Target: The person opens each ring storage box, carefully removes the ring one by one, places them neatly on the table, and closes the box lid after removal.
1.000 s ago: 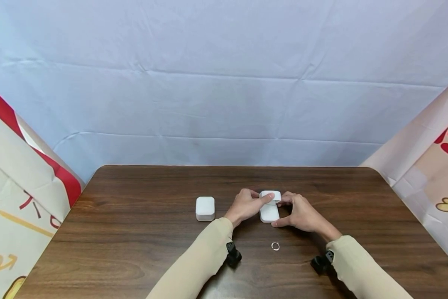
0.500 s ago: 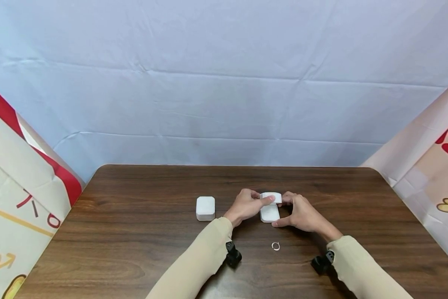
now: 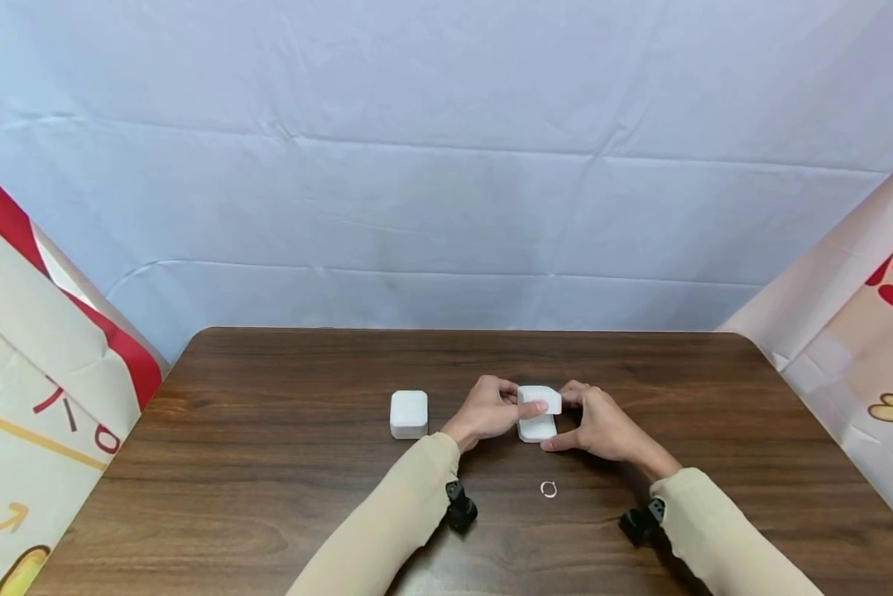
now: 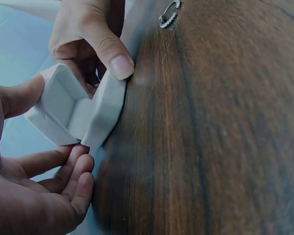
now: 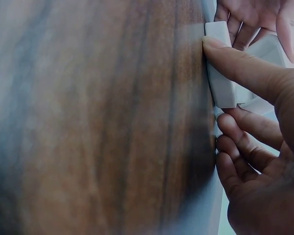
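Note:
A small white hinged jewelry box (image 3: 538,428) sits on the table, its lid (image 3: 539,398) partly raised. My left hand (image 3: 488,407) holds that lid, thumb on its front and fingers behind, as the left wrist view shows. The right hand (image 3: 601,426) grips the base, its thumb (image 5: 235,61) at the front and the other fingers toward the back. In the left wrist view, the pale inside of the lid (image 4: 62,93) faces out. Nearer to me lies a silvery ring (image 3: 549,489), studded with a row of small stones.
A second white box (image 3: 409,415), closed, stands to the left of my left hand. The brown wooden table (image 3: 267,463) runs back to a pale cloth backdrop (image 3: 446,207). Printed cloths hang at both sides.
The left hand's thumb has moved slightly toward me, and the lid has tipped forward and down over the base. The right hand, ring and second box have stayed in place.

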The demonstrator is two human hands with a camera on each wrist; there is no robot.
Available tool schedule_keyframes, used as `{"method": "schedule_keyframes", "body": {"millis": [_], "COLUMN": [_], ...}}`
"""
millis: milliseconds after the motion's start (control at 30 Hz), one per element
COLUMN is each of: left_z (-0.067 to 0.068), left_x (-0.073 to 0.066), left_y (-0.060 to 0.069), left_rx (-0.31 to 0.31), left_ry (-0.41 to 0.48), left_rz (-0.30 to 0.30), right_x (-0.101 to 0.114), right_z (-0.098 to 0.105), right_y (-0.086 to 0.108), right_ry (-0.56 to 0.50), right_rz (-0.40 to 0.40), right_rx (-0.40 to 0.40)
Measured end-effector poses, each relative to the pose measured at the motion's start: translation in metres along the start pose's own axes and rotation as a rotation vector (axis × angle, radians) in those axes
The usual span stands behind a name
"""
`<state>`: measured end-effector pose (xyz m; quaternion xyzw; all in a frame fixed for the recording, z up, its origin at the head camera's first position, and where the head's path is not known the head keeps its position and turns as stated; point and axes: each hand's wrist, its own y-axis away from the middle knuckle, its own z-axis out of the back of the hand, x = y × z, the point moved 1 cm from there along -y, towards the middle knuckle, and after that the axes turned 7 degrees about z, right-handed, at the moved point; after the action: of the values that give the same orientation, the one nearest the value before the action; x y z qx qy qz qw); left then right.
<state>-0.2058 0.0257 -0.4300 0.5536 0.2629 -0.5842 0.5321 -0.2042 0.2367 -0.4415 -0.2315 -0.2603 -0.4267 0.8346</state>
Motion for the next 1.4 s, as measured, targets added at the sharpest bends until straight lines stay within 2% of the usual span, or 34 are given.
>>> {"method": "schedule_keyframes", "body": {"millis": [200, 433, 833, 1200, 1400], "left_z": [0.0021, 0.0015, -0.0008, -0.0028, -0.0039], "left_x": [0.0006, -0.0006, 0.0010, -0.0015, -0.0009], "left_y": [0.0020, 0.0035, 0.0040, 0.0082, 0.0091], "left_rx": [0.001, -0.004, -0.055, -0.063, -0.086], "left_ry": [-0.038, -0.171, -0.332, -0.393, -0.420], "left_rz": [-0.067, -0.106, -0.182, -0.200, -0.192], "right_x": [0.0020, 0.0028, 0.0019, 0.0007, 0.0019], "right_z": [0.0005, 0.0015, 0.0021, 0.0016, 0.0015], "right_y": [-0.0007, 0.0000, 0.0002, 0.0003, 0.0004], "right_ry": [-0.004, -0.017, -0.014, -0.020, -0.015], "right_rz": [-0.005, -0.001, -0.010, -0.018, -0.014], "right_rx": [0.012, 0.018, 0.029, 0.024, 0.024]}}
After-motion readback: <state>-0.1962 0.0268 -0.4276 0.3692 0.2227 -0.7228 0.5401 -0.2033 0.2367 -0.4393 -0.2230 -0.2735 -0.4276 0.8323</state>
